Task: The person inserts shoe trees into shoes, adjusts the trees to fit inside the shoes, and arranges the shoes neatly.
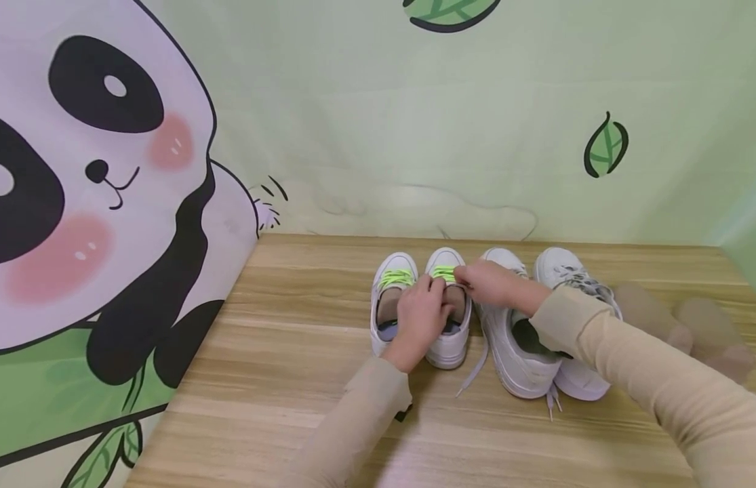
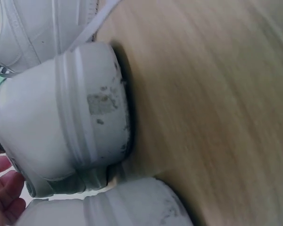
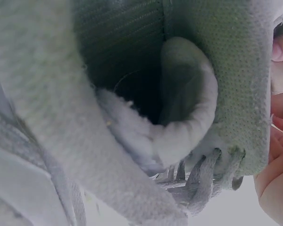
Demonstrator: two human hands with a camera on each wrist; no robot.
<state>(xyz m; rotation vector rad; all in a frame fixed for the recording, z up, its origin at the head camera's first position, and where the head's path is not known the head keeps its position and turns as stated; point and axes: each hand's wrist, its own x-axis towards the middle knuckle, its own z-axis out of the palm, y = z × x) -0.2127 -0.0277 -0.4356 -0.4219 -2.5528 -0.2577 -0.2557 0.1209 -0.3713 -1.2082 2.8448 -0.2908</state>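
Note:
Two white shoes with bright green laces, a left shoe (image 1: pixel 374 305) and a right shoe (image 1: pixel 447 352), stand side by side on the wooden surface. Over the right shoe's opening lies my left hand (image 1: pixel 420 312), its fingers bent close under the green shoelace (image 1: pixel 443 272); I cannot tell what they hold. My right hand (image 1: pixel 496 283) pinches at that lace's right side. The left wrist view shows the right shoe's scuffed heel (image 2: pixel 101 103), with left-hand fingers (image 2: pixel 9 193) beyond it. Right-hand fingers (image 3: pixel 280 132) appear at the right wrist view's edge.
A larger pair of white sneakers (image 1: pixel 527 373) stands directly right, under my right forearm, with loose lace ends (image 1: pixel 475 369) on the wood (image 1: pixel 280 339). One sneaker's padded collar (image 3: pixel 188 117) fills the right wrist view. Behind is a green wall (image 1: pixel 353 135) with a panda picture (image 1: pixel 109 203).

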